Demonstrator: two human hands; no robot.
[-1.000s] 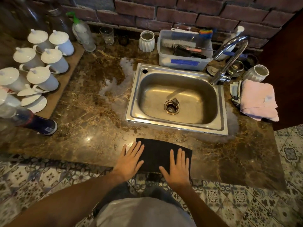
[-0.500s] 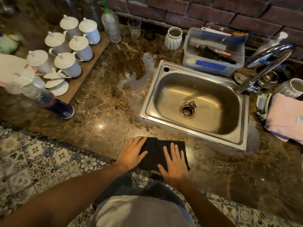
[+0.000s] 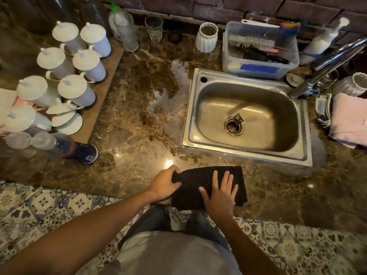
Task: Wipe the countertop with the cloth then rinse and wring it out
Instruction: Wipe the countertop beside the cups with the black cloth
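I see the black cloth (image 3: 206,185) lying folded at the near edge of the brown marble worktop (image 3: 129,139), just in front of the steel sink (image 3: 246,153), with its near part hanging a little past the worktop's lip. My left hand (image 3: 163,183) has a grip on the cloth's left end, fingers curled over the top and thumb tucked against the edge, so that grip is closed on the fabric. My right hand (image 3: 220,192) lies flat on the cloth's right half with fingers spread wide, pressing down and gripping nothing. Beyond the cloth, a pale wet patch (image 3: 170,96) spreads over the worktop beside the sink's left rim. The sink basin looks empty apart from a small dark piece at the drain (image 3: 234,126). The chrome tap (image 3: 325,66) arches in from the right, and a folded pink towel (image 3: 349,120) rests to the right of the sink. Behind the sink stands a clear plastic tub (image 3: 258,64) holding brushes, with a white ribbed vase (image 3: 206,37) just left of it and a drinking glass (image 3: 154,28) farther left by the brick wall. On the far left, white lidded cups (image 3: 77,92) crowd a wooden board (image 3: 101,92), and a bottle with a dark blue base (image 3: 65,147) lies on its side near them.
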